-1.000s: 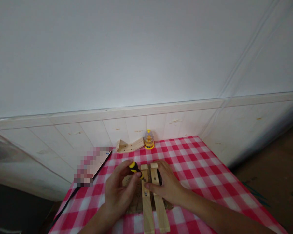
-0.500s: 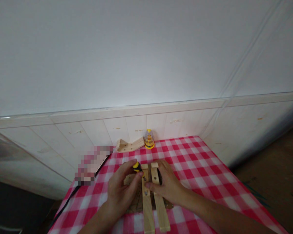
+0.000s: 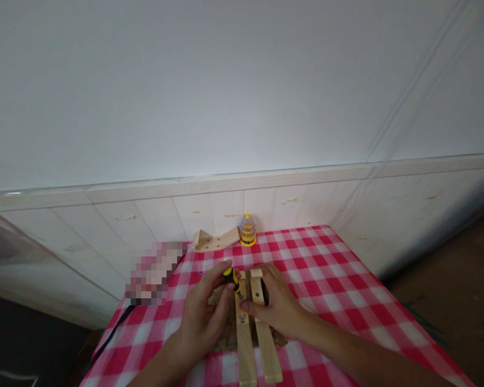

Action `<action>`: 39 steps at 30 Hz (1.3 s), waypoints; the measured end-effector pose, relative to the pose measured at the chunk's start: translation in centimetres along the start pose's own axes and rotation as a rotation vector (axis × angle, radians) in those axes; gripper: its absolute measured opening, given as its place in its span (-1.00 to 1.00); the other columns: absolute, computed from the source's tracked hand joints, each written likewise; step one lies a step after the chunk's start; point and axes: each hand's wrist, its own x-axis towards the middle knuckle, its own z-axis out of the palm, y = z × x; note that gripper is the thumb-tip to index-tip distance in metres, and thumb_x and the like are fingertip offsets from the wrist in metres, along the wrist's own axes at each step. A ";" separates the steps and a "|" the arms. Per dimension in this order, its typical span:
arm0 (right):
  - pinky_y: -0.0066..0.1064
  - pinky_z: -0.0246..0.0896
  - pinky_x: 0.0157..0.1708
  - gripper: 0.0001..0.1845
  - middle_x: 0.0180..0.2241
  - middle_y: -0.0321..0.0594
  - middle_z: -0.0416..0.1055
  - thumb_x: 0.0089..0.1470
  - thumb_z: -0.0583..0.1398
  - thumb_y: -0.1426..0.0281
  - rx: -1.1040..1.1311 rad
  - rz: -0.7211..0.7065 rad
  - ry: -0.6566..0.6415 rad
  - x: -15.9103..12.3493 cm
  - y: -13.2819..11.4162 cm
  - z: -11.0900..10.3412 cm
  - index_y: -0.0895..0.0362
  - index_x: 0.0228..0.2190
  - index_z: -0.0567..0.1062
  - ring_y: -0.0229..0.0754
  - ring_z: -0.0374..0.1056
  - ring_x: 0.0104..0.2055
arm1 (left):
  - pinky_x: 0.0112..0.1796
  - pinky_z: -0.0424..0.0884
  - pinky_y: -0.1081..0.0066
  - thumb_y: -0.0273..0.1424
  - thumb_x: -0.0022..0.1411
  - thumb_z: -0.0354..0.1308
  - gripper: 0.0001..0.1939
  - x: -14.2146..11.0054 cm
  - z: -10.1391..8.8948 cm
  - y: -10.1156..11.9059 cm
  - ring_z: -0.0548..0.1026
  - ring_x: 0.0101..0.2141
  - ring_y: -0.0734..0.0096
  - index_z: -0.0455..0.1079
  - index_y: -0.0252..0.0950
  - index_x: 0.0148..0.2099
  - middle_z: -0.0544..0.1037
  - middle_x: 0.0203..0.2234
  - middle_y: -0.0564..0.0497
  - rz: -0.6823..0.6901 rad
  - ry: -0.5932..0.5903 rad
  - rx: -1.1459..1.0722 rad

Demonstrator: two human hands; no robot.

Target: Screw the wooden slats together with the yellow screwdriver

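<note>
Head view: left hand (image 3: pixel 204 310) pinches a short black-and-yellow screwdriver (image 3: pixel 230 276) between thumb and fingers, tip down at the far part of the long pale wooden left bar (image 3: pixel 246 352). Right hand (image 3: pixel 283 302) clasps the matching pale wooden right bar (image 3: pixel 269 352) just beside it, thumb reaching onto the left bar. Flat brown board (image 3: pixel 225 339) under left bar; clear dome-shaped case with yellow base (image 3: pixel 248 232) beyond it. Looks like screw-turning; calls for tip seated, driver in line, left bar braced.

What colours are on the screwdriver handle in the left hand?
Yellow and black; the screwdriver handle shows in the head view.
</note>
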 end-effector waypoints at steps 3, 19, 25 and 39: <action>-0.05 0.33 0.05 -0.50 -0.06 -0.18 0.54 -0.05 0.54 0.36 0.001 -0.005 -0.007 0.0 -0.1 0.0 0.02 -0.07 0.56 0.12 0.43 0.04 | -0.07 0.69 0.37 -0.50 0.52 0.10 -0.59 -0.1 0.0 0.0 0.74 -0.06 0.30 0.32 -0.10 0.32 0.70 -0.05 -0.09 -0.003 -0.021 -0.025; -0.03 0.35 0.08 -0.50 -0.04 -0.16 0.53 -0.05 0.54 0.39 0.020 -0.001 0.007 -0.1 -0.2 -0.1 0.04 -0.08 0.54 0.12 0.43 0.06 | -0.23 0.66 0.37 -0.43 0.41 0.29 -0.66 0.6 -0.3 0.0 0.67 -0.20 0.29 0.52 -0.13 0.19 0.69 -0.15 -0.06 0.116 0.054 0.130; -0.02 0.33 0.09 -0.51 -0.05 -0.17 0.53 -0.04 0.54 0.38 0.025 -0.002 -0.003 0.0 -0.3 -0.1 0.05 -0.08 0.55 0.13 0.43 0.06 | -0.19 0.65 0.42 -0.51 0.42 0.25 -0.62 0.6 -0.4 0.3 0.68 -0.18 0.33 0.51 -0.11 0.22 0.70 -0.15 -0.04 0.136 0.028 0.091; -0.01 0.31 0.08 -0.53 -0.07 -0.11 0.52 0.03 0.54 0.21 0.032 0.027 -0.013 0.1 -0.4 -0.1 0.08 -0.11 0.54 0.14 0.41 0.04 | -0.20 0.66 0.36 -0.40 0.32 0.40 -0.64 -0.9 -0.1 0.3 0.68 -0.23 0.27 0.51 -0.19 0.13 0.67 -0.19 -0.07 0.071 0.093 0.044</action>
